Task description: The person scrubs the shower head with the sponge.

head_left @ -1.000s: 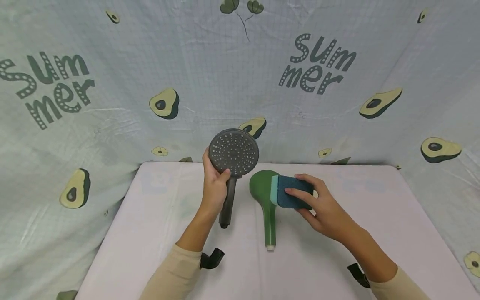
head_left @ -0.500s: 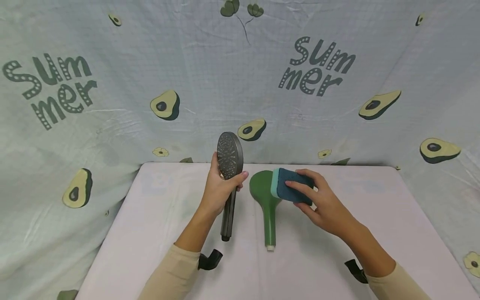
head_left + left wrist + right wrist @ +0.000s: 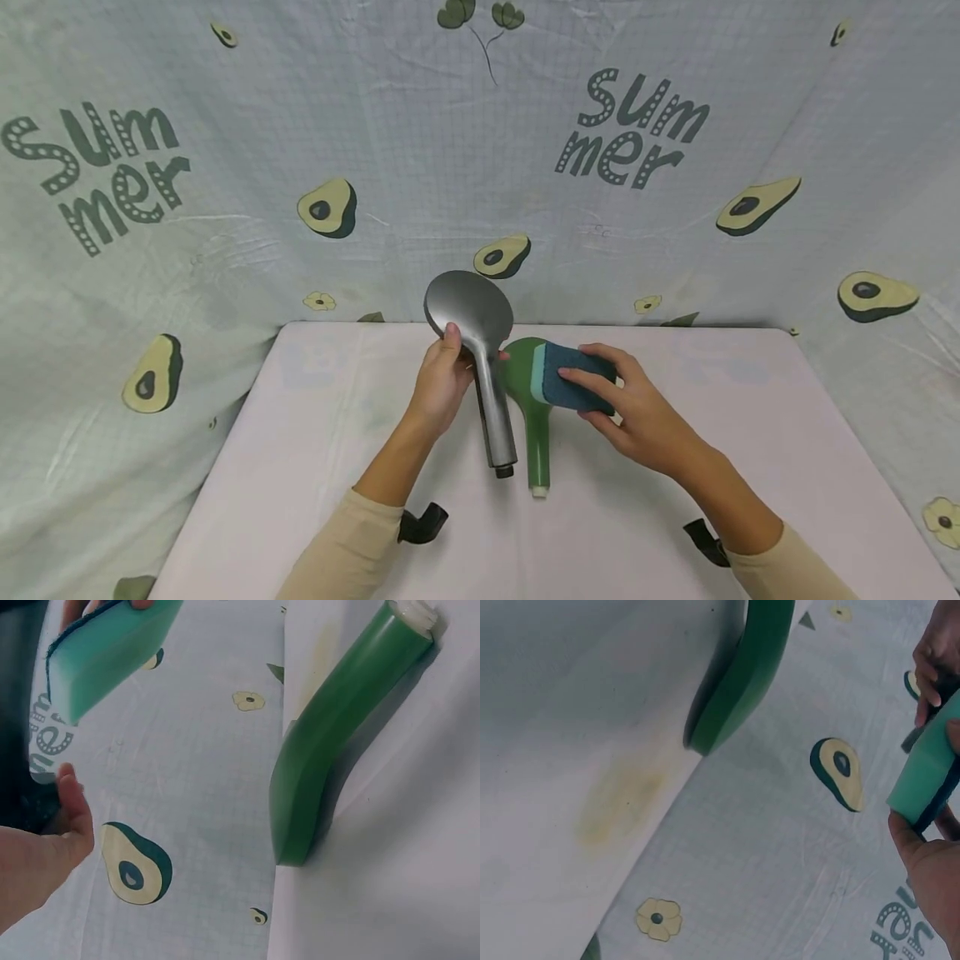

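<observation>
My left hand [image 3: 438, 387] grips a grey shower head [image 3: 492, 412] at the neck, its smooth back facing the head camera and its handle slanting down to the right. The thumb lies across the back of the neck. To the right, my right hand [image 3: 648, 421] pinches a sponge [image 3: 577, 379] between thumb and fingers; it has a dark blue scouring side and a light teal foam side [image 3: 926, 769]. Between the hands a green shower head [image 3: 537, 442] lies on the table, handle toward me. In the head view the sponge overlaps its head, which is partly hidden.
The table [image 3: 637, 533] has a pale pinkish-white cover, with a yellowish stain [image 3: 622, 802] in the right wrist view. A light cloth [image 3: 420, 150] printed with avocados and lettering hangs behind its far edge. Black wrist-worn pieces [image 3: 423, 523] show by the sleeves.
The grey shower head has been turned over in my left hand, from spray face to side to smooth back, and its handle has swung right. The right hand with the sponge has shifted slightly left.
</observation>
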Motion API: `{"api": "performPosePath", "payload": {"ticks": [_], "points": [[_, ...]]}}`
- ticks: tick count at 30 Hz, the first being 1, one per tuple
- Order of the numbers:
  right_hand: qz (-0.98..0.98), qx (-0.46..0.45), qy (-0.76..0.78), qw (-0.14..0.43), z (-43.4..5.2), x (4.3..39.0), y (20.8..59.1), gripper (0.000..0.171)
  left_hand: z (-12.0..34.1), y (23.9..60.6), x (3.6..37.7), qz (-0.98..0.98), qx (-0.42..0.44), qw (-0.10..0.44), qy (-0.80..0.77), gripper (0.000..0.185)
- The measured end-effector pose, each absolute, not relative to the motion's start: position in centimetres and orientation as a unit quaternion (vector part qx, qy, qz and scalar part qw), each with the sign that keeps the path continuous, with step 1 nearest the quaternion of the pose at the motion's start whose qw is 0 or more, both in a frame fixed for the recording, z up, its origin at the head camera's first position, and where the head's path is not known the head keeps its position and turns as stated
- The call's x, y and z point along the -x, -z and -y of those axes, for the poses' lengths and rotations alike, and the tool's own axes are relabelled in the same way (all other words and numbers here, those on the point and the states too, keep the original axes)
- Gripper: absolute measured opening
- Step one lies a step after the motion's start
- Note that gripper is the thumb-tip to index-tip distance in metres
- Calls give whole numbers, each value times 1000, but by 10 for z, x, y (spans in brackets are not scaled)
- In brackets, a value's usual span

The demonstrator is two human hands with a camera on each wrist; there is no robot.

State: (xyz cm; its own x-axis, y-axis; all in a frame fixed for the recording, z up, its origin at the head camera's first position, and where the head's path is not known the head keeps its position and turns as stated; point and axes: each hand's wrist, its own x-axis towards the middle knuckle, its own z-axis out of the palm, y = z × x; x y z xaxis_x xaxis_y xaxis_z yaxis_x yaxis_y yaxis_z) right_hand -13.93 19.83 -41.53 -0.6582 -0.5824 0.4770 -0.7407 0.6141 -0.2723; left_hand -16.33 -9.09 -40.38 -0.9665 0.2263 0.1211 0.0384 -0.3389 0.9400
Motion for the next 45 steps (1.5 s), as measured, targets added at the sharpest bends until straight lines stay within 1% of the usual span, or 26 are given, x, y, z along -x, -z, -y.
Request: {"api": "performPosePath", "payload": {"ticks": [4,6,8,12,14,17,18,21,25,29,32,34,35,38,42,44,45], "points": [[876,-381,-235,179,-196,140,415,65,89,405,162,-575,-107,55,-809,64],[873,-384,-239,185,-194,141,414,53,88,405,162,-569,-113,57,-812,55],[868,-388,-243,192,-192,142,413,45,86,404,161,-558,-118,60,-819,49],[860,-399,-246,201,-185,150,405,45,85,403,161,-551,-119,69,-823,45],[857,-402,-250,205,-179,157,399,49,84,403,161,-553,-119,73,-821,45],[856,-399,-251,212,-169,168,389,68,84,402,161,-548,-127,82,-823,47],[858,-398,-247,211,-165,171,385,72,84,402,160,-544,-131,86,-824,48],[860,-408,-223,208,-157,174,380,74,83,402,160,-533,-132,90,-831,49],[844,-458,-191,204,-153,163,384,70,82,402,160,-534,-115,74,-834,45],[820,-519,-146,192,-150,141,401,68,83,401,161,-540,-113,46,-833,45],[800,-560,-101,187,-151,122,418,58,85,399,162,-541,-121,30,-831,48],[791,-574,-84,191,-153,114,428,49,85,399,163,-542,-125,27,-830,48],[788,-577,-78,199,-154,111,431,47,85,399,163,-542,-125,27,-830,48],[795,-560,-95,214,-156,115,432,45,83,400,162,-540,-113,33,-833,47],[823,-498,-149,230,-152,136,418,41,77,401,159,-545,-87,41,-833,45],[837,-460,-176,240,-149,147,409,43,74,402,159,-546,-82,46,-832,44],[842,-444,-187,243,-148,151,406,48,73,402,159,-544,-81,45,-834,44]]}}
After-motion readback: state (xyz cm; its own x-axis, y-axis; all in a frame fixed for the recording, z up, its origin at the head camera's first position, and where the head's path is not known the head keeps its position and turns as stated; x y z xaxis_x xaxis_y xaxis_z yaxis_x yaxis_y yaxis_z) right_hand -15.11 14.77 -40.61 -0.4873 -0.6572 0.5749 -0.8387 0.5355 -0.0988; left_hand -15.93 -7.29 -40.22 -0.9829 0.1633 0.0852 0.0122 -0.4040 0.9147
